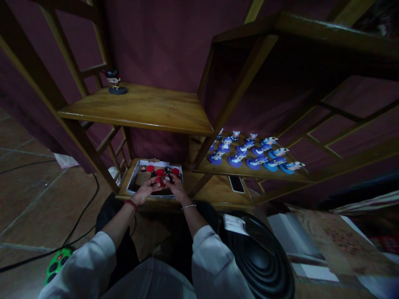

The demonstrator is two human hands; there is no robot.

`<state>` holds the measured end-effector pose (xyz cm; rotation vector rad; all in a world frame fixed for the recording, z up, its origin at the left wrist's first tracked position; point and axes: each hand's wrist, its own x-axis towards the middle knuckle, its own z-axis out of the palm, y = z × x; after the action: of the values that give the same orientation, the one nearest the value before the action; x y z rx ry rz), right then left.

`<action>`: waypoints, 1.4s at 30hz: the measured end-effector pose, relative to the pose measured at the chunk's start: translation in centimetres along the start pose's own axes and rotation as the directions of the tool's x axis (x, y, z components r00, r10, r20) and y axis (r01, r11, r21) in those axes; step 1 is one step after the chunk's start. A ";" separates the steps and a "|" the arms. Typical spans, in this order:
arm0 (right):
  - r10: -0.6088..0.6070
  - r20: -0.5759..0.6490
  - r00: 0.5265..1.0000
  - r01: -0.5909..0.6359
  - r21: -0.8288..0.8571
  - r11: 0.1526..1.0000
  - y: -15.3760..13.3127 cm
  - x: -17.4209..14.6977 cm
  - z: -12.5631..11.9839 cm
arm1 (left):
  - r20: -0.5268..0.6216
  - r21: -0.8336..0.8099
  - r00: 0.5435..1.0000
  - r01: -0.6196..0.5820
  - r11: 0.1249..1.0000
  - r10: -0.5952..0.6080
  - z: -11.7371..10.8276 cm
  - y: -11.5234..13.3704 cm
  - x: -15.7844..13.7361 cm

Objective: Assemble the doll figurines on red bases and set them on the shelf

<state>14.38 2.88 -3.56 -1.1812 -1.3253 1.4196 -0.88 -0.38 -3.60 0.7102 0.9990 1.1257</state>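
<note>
Both hands are together over a shallow white cardboard box (134, 177) on the lower shelf. Between them is a small red-and-black figurine (167, 178). My left hand (147, 189), with a red bead bracelet at the wrist, closes on its left side. Fingers of my right hand (177, 187) wrap its right side, and a pale bracelet circles that wrist. Several more red and black figurine pieces (150, 168) lie along the back of the box, partly hidden behind the hands.
On the upper left shelf (140, 104) stands a dark-haired figurine (114, 82). Rows of purple-and-blue figurines (238, 158) fill the right shelf. Below lies a phone (237, 184). A black ridged round stool (260, 257) and opened cardboard (339, 236) are at right; cables (82, 214) cross the left floor.
</note>
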 end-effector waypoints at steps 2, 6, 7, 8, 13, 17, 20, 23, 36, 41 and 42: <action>0.004 0.000 1.000 -0.004 0.018 1.000 -0.1 0.0 0.0 | -0.004 -0.007 1.000 0.000 1.000 0.000 0.0 0.0 0.0; 0.026 -0.001 1.000 -0.026 0.021 0.999 -0.3 -0.1 0.0 | -0.007 -0.021 1.000 0.017 1.000 -0.017 0.2 0.2 -0.1; 0.029 0.000 1.000 -0.029 0.022 0.999 -0.4 -0.1 0.0 | -0.009 -0.023 1.000 0.022 0.999 -0.022 0.2 0.3 -0.2; 0.028 0.001 1.000 -0.028 0.023 0.999 -0.4 -0.1 0.0 | -0.009 -0.026 1.000 0.025 0.999 -0.026 0.3 0.4 -0.3; -0.012 -0.009 1.000 0.012 -0.023 1.000 0.1 0.3 -0.1 | 0.017 -0.041 0.999 0.033 0.999 -0.033 0.5 0.9 -0.7; -0.047 0.021 0.999 0.048 -0.041 0.998 0.2 0.4 -0.1 | 0.035 -0.040 0.999 0.031 0.999 -0.030 0.5 1.1 -0.9; -0.064 0.041 0.997 0.065 -0.027 0.998 -0.2 0.3 -0.1 | 0.041 -0.052 0.999 0.026 0.998 -0.024 0.6 1.4 -1.2; -0.055 0.051 0.997 0.055 -0.010 0.998 -0.6 0.1 -0.1 | 0.048 -0.064 0.999 0.017 0.998 -0.014 0.8 1.7 -1.5; -0.083 0.042 0.996 0.084 -0.029 0.996 -0.2 0.3 -0.1 | 0.040 -0.077 0.999 0.019 0.997 -0.016 0.6 1.6 -1.5; -0.046 0.039 0.998 0.046 0.002 0.999 -0.5 0.1 0.0 | 0.038 -0.064 0.999 0.016 0.998 -0.014 0.6 1.4 -1.4; -0.038 0.032 0.999 0.038 0.006 0.999 -0.5 0.1 0.0 | 0.037 -0.064 0.999 0.015 0.998 -0.012 0.7 1.4 -1.4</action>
<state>14.33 2.97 -3.08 -1.1280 -1.3579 1.4192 -0.97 -1.29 -1.68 0.6694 0.9314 1.1243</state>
